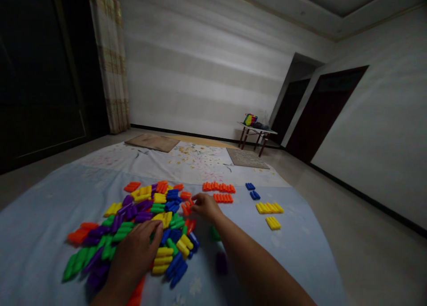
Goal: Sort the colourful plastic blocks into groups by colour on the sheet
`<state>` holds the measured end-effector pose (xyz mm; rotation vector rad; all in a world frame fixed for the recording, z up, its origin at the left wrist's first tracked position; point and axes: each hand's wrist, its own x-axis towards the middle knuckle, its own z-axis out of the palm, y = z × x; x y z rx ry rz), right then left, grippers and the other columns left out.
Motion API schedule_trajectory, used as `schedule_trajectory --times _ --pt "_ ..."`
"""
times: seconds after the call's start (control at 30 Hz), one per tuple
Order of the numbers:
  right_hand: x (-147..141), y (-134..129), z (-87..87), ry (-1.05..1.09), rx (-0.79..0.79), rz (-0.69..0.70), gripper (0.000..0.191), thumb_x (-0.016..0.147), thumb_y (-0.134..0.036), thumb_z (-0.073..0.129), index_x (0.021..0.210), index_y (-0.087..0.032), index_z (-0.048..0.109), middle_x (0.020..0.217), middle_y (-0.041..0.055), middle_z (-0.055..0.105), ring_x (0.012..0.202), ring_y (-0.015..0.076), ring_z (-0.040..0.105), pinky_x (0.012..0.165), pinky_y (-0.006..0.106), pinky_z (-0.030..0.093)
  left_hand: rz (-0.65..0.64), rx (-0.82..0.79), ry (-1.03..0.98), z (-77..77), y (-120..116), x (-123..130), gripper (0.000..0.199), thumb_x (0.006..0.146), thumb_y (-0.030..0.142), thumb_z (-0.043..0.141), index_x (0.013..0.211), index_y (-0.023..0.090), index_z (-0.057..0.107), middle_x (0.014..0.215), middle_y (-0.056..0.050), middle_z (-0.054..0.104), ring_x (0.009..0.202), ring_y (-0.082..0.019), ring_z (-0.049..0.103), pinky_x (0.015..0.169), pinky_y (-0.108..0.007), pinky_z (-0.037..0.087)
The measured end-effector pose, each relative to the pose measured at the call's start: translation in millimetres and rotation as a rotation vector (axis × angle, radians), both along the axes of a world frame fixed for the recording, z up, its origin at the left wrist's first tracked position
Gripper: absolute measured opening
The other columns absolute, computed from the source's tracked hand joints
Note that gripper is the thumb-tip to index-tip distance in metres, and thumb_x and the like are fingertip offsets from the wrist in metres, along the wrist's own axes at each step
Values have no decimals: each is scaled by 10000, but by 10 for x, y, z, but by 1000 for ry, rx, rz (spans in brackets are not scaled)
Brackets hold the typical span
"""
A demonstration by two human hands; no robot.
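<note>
A loose pile of plastic pegs joined in ribbed strips, in purple, green, blue, yellow and orange, covers the left-centre of the cloth. My left hand (142, 241) rests palm down on the pile, thumb apart from the fingers, by a yellow strip (163, 219) and several green pieces (124, 231). At the pile's right edge, my right hand (206, 207) has its fingertips bent onto an orange plastic piece (187, 207). Right of that hand lie orange strips (219, 187) in two rows. Farther right are small blue pieces (250, 186) and yellow strips (269, 208).
A pale blue and floral cloth (293, 252) covers the table. Mats lie at its far side, a brown one (153, 142) and a patterned one (247, 158). Under my right forearm sit a green piece (215, 234) and a dark purple piece (221, 263). A small table (263, 130) stands by the wall.
</note>
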<state>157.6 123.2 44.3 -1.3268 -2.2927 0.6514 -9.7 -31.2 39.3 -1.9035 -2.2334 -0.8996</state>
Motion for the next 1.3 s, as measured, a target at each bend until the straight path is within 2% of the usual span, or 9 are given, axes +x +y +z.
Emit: schedule_trajectory --times 0.17,0.3,0.47,0.63,0.77,0.97,1.07,1.2,1.3 --pt "646 436 56 38 4 -236 329 785 -216 496 1085 -173 624 927 45 698 793 132 632 678 214 462 -4 9 11 -37 2 -18 306 853 389 375 869 220 629 900 -31 679 838 -176 616 763 -289 446" --pt "1227 724 91 -43 1 -409 305 774 -204 482 1017 -159 660 988 82 688 878 164 630 703 223 453 -10 37 35 -60 14 -17 301 853 390 383 858 223 633 883 -31 685 821 -173 617 747 -279 443" --pt "1535 824 4 -183 -57 -494 235 715 -200 525 853 -173 713 841 84 711 790 195 645 643 243 437 -20 64 62 -91 31 -31 306 853 387 386 869 216 640 909 -42 690 858 -179 615 770 -279 439" --pt "1477 784 -102 -243 -93 -475 216 686 -169 533 776 -177 729 801 79 717 761 190 651 625 227 426 -15 34 61 -85 25 -35 313 856 394 382 886 215 636 923 -36 686 867 -181 614 781 -287 439" --pt "1423 730 -132 -244 -97 -443 234 710 -179 519 818 -178 727 815 66 719 752 172 653 609 211 424 3 -2 29 -48 21 -15 312 857 392 374 877 221 634 918 -30 683 860 -180 614 781 -291 441" --pt "1313 654 -15 -217 27 -431 324 780 -176 459 1029 -128 662 1033 128 671 954 208 609 788 265 430 -13 2 18 -34 10 -8 300 858 383 372 855 225 628 886 -25 680 839 -175 611 768 -286 438" --pt "1059 556 71 -178 91 -309 325 806 -186 452 1069 -153 641 1068 99 655 996 179 583 846 250 409 -11 15 17 -40 4 -4 290 854 374 380 853 225 629 892 -28 680 845 -178 608 777 -291 434" --pt "558 322 128 -136 147 -72 289 802 -227 505 1052 -216 648 1105 39 635 1059 150 529 919 241 363 -18 29 13 -42 1 0 289 850 376 384 848 222 630 889 -33 681 846 -185 606 774 -301 438" --pt "217 161 127 -157 185 142 293 790 -233 531 1059 -223 645 1151 52 608 1101 183 487 937 302 350 -23 25 8 -32 -2 -1 296 849 376 383 867 217 632 901 -34 682 855 -185 608 782 -305 444"
